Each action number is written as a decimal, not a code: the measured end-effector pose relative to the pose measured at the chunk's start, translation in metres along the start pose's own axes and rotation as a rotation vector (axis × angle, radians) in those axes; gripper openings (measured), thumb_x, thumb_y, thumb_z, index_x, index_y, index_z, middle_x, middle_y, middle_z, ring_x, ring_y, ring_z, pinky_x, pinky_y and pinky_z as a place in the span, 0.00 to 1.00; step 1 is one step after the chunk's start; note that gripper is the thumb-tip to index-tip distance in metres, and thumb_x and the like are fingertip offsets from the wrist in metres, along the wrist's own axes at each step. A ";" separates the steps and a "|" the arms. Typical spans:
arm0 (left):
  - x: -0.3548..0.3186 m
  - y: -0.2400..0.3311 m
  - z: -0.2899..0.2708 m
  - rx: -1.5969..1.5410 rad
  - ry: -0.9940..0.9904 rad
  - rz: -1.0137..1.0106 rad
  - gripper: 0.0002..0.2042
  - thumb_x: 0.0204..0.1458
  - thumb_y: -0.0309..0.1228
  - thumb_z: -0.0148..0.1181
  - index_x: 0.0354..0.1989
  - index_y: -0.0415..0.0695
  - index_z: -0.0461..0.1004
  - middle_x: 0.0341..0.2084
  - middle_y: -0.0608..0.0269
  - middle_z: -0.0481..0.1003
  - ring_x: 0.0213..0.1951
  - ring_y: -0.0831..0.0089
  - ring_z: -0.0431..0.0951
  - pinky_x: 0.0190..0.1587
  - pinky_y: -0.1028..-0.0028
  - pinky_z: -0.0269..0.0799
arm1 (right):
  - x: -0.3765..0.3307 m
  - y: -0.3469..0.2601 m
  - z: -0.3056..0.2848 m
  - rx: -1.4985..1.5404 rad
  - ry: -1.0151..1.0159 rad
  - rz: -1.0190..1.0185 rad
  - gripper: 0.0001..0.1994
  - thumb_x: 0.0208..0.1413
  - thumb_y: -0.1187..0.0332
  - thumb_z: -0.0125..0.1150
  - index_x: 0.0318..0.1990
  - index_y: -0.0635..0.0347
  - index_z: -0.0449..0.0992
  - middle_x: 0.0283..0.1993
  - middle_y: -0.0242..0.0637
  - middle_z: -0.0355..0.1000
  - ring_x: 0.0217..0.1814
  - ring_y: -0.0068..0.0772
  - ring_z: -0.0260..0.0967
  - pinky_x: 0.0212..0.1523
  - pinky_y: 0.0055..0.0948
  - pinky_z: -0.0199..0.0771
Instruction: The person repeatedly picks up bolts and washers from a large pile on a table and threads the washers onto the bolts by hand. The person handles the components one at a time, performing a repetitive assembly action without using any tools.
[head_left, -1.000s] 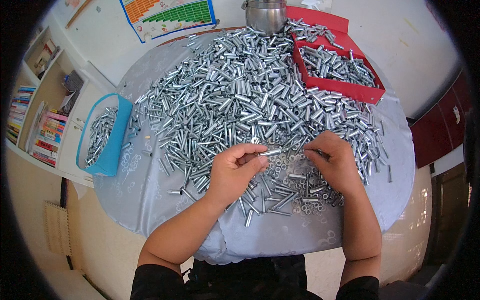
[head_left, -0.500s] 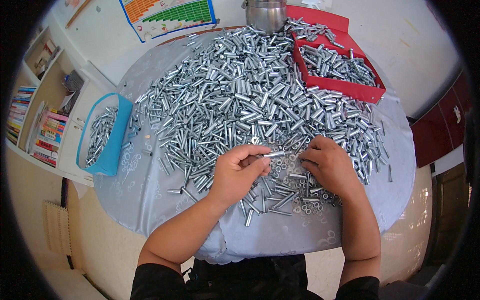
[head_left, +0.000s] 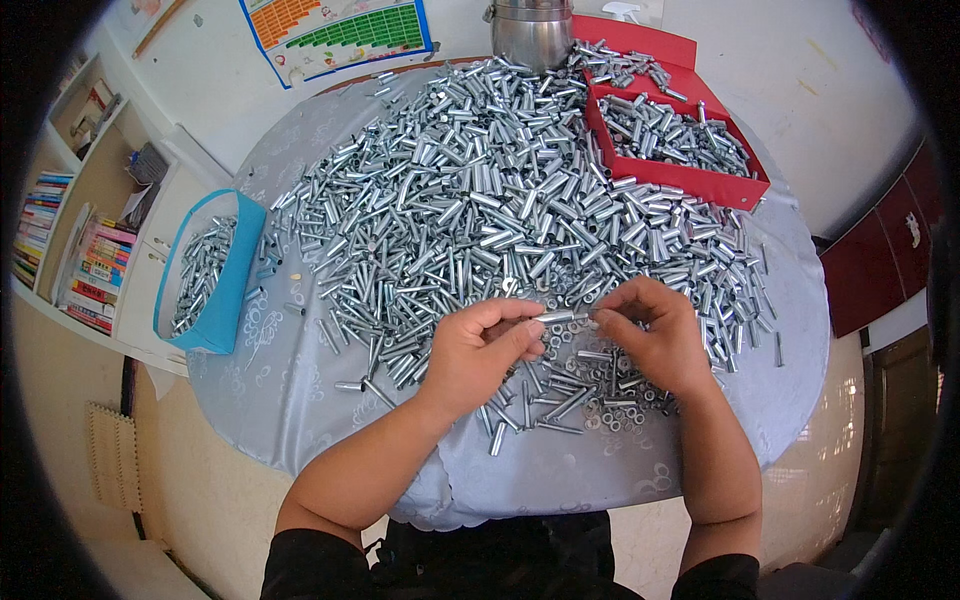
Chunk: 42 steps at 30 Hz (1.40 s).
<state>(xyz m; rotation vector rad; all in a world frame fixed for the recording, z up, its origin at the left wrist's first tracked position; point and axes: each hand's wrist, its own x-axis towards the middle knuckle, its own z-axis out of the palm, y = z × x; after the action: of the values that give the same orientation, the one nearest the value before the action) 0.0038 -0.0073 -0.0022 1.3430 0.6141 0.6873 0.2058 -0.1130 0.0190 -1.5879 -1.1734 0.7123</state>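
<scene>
Holds a slim, shiny, silver metal sleeve (head_left: 556,316) just right of the centre of the frame, gripped by the bare left hand (head_left: 472,345), with thumb and forefinger closed on its left end and parted only by its thickness. Points it nearly level, right end outward, probably so as to leave that end free for reaching. Has the bare right hand (head_left: 655,330) at that right end, thumb and fingertips drawn close together, almost meeting. Cannot tell any small part pinched there from the tip of the sleeve itself; too tiny to read.

Directly below, right of centre, within easy reach: a scatter of small, ring-shaped, silver nuts and washers (head_left: 620,412), beside loose, thin, silver metal bolts (head_left: 565,402), likely placed near both hands for short picks. Across the upper middle, a broad heap of silver rods and tubes (head_left: 470,200), spread over a pale grey, patterned tablecloth (head_left: 290,400), perhaps left loose for easy picking. At upper right, an open, red, rectangular box (head_left: 690,180), and at far left, a light-blue, soft-sided bin (head_left: 232,290), both holding similar silver pieces, presumably walled off against mixing with the heap.
</scene>
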 end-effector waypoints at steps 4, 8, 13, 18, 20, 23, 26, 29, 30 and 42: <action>-0.001 -0.001 0.000 -0.010 -0.002 0.000 0.10 0.56 0.21 0.60 0.46 0.34 0.76 0.32 0.57 0.80 0.31 0.75 0.81 0.35 0.77 0.79 | -0.001 0.001 0.007 0.042 -0.028 -0.008 0.04 0.53 0.76 0.65 0.35 0.66 0.77 0.32 0.34 0.77 0.34 0.21 0.74 0.37 0.22 0.74; 0.000 -0.003 -0.002 -0.004 0.004 0.008 0.10 0.56 0.21 0.60 0.46 0.34 0.76 0.32 0.57 0.80 0.31 0.76 0.80 0.36 0.77 0.79 | -0.001 0.001 0.009 0.153 -0.054 -0.022 0.04 0.53 0.78 0.64 0.35 0.66 0.77 0.37 0.37 0.79 0.37 0.22 0.75 0.40 0.24 0.76; 0.001 -0.003 -0.002 -0.008 0.004 0.008 0.10 0.56 0.21 0.60 0.46 0.33 0.76 0.32 0.57 0.80 0.31 0.76 0.80 0.36 0.77 0.79 | -0.002 0.000 0.008 0.185 -0.104 -0.011 0.04 0.52 0.79 0.64 0.35 0.67 0.76 0.41 0.39 0.78 0.39 0.23 0.75 0.42 0.25 0.76; 0.000 0.001 0.000 -0.018 -0.002 0.003 0.10 0.56 0.20 0.59 0.46 0.33 0.76 0.33 0.55 0.80 0.33 0.74 0.81 0.36 0.78 0.79 | -0.002 -0.005 0.008 0.179 -0.088 0.018 0.07 0.51 0.79 0.66 0.39 0.66 0.78 0.39 0.37 0.78 0.39 0.23 0.75 0.42 0.24 0.76; 0.001 0.001 0.000 -0.010 -0.011 -0.010 0.10 0.56 0.20 0.59 0.46 0.33 0.76 0.34 0.54 0.80 0.34 0.73 0.82 0.37 0.77 0.80 | -0.002 -0.006 0.006 0.119 -0.106 0.014 0.09 0.51 0.79 0.66 0.40 0.66 0.79 0.39 0.36 0.78 0.39 0.22 0.75 0.41 0.23 0.75; 0.000 -0.002 -0.001 -0.033 -0.048 0.001 0.11 0.56 0.19 0.58 0.47 0.33 0.76 0.36 0.53 0.80 0.36 0.71 0.82 0.39 0.76 0.81 | -0.002 -0.003 0.008 0.108 -0.124 -0.005 0.10 0.50 0.77 0.68 0.42 0.65 0.80 0.37 0.35 0.78 0.38 0.22 0.75 0.40 0.23 0.75; 0.001 -0.004 -0.001 -0.011 -0.077 -0.001 0.11 0.56 0.18 0.58 0.48 0.33 0.76 0.39 0.52 0.79 0.37 0.70 0.82 0.41 0.75 0.81 | -0.003 -0.006 0.009 0.046 -0.123 -0.026 0.10 0.50 0.75 0.68 0.41 0.65 0.80 0.36 0.36 0.78 0.37 0.23 0.75 0.39 0.24 0.75; 0.000 -0.001 -0.001 -0.032 -0.108 0.039 0.11 0.56 0.19 0.58 0.48 0.33 0.76 0.40 0.51 0.79 0.39 0.69 0.82 0.42 0.75 0.81 | -0.002 -0.002 0.009 -0.020 -0.125 -0.072 0.11 0.50 0.74 0.69 0.41 0.65 0.80 0.36 0.38 0.78 0.36 0.24 0.75 0.39 0.25 0.75; 0.000 -0.001 -0.002 -0.035 -0.105 0.026 0.11 0.56 0.19 0.57 0.48 0.33 0.76 0.40 0.51 0.79 0.39 0.69 0.82 0.42 0.75 0.81 | -0.001 -0.002 0.009 -0.028 -0.123 -0.077 0.11 0.50 0.74 0.69 0.41 0.65 0.80 0.36 0.38 0.78 0.36 0.25 0.75 0.38 0.25 0.75; -0.001 -0.002 -0.004 0.077 -0.114 -0.038 0.11 0.58 0.22 0.58 0.48 0.33 0.76 0.37 0.52 0.80 0.36 0.70 0.82 0.38 0.75 0.81 | -0.002 -0.004 0.009 -0.043 -0.060 -0.093 0.11 0.47 0.73 0.71 0.40 0.65 0.80 0.35 0.39 0.79 0.35 0.26 0.76 0.38 0.25 0.75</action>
<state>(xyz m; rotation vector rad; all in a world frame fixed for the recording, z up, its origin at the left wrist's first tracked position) 0.0006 -0.0053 -0.0047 1.4278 0.5779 0.5569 0.1962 -0.1118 0.0192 -1.5460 -1.3053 0.6818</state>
